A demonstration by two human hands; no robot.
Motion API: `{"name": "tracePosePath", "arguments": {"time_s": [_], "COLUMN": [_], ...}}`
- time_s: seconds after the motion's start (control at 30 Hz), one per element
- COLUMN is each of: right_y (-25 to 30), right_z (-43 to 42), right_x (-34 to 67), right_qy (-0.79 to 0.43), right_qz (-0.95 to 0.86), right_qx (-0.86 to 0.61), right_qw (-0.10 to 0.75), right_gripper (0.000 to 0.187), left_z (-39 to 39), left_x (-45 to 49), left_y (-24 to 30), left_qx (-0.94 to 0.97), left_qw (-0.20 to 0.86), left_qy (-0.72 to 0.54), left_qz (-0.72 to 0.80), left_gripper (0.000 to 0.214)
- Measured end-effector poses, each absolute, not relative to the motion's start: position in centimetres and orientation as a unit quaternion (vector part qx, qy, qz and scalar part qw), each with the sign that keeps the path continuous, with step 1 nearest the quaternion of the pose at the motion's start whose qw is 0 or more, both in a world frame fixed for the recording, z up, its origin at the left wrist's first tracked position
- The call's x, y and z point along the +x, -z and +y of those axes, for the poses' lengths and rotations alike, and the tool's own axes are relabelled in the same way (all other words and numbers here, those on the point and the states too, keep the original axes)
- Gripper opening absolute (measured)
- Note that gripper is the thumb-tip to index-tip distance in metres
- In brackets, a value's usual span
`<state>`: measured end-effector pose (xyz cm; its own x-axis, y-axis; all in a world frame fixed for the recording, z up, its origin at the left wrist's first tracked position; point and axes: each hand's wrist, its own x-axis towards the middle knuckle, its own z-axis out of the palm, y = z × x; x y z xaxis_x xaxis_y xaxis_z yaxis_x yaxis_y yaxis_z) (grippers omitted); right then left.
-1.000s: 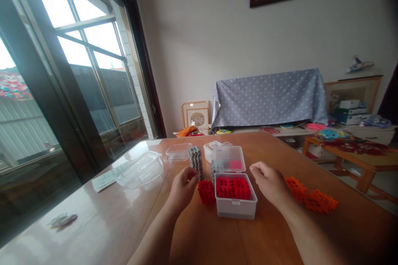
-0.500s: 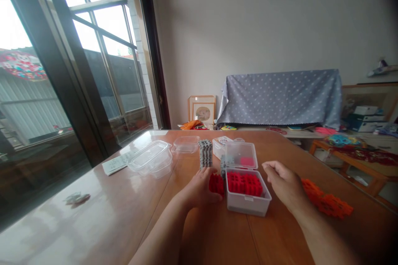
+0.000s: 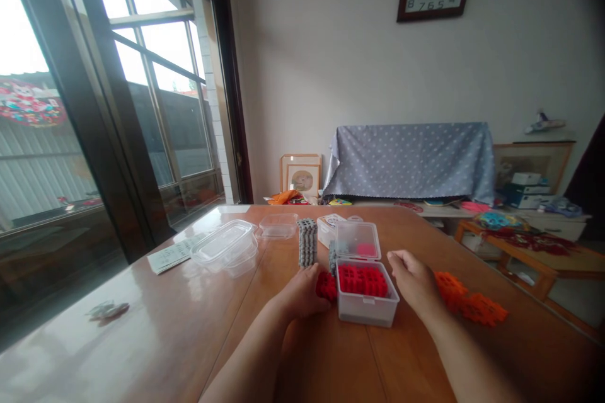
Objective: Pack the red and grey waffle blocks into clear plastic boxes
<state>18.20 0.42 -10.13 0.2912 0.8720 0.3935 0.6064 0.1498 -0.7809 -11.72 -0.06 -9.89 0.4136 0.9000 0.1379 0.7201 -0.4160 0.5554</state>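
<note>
A small clear plastic box [image 3: 367, 311] with its lid [image 3: 357, 240] standing open holds red lattice blocks [image 3: 362, 280]. My left hand [image 3: 301, 293] rests on the table just left of the box, fingers curled around a red block [image 3: 326, 285]. My right hand [image 3: 414, 282] hovers at the box's right side, loosely curled with nothing visible in it. A stack of grey blocks [image 3: 307, 242] stands upright behind my left hand.
Orange blocks [image 3: 467, 302] lie to the right of my right hand. Clear empty containers [image 3: 225, 245] and a lid [image 3: 278, 226] sit at the left on the wooden table [image 3: 155, 340], beside a paper slip [image 3: 172, 253]. A covered bench [image 3: 409, 160] stands behind.
My left hand dropped from the grey stack down to the red block beside the box and closed on it. The right hand stayed near the box; the view shifted slightly.
</note>
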Motion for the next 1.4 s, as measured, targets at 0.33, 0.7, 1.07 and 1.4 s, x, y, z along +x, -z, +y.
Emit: {"name": "tracePosePath", "arguments": {"time_s": [0.33, 0.7, 1.07, 1.4], "right_y": [8.1, 8.8, 10.0, 8.9], "right_z": [-1.0, -4.9, -5.9, -7.3], "right_x": [17.8, 15.1, 9.0, 9.0], "right_qy": [-0.267, -0.269, -0.226, -0.234], "right_qz": [-0.572, -0.618, -0.654, -0.640], "right_qx": [-0.658, -0.624, -0.600, -0.601], "right_qw": [0.410, 0.394, 0.403, 0.419], "right_gripper": [0.053, 0.032, 0.030, 0.028], "left_z": [-4.6, -13.9, -16.3, -16.5], "left_x": [-12.4, -14.0, -14.0, -13.5], "left_y": [8.7, 8.4, 9.5, 10.1], "left_qx": [0.821, 0.803, 0.806, 0.813], "left_qw": [0.156, 0.189, 0.181, 0.146], "left_qy": [-0.177, -0.231, -0.269, -0.276], "left_qz": [0.520, 0.515, 0.495, 0.492], "left_gripper": [0.045, 0.040, 0.042, 0.041]}}
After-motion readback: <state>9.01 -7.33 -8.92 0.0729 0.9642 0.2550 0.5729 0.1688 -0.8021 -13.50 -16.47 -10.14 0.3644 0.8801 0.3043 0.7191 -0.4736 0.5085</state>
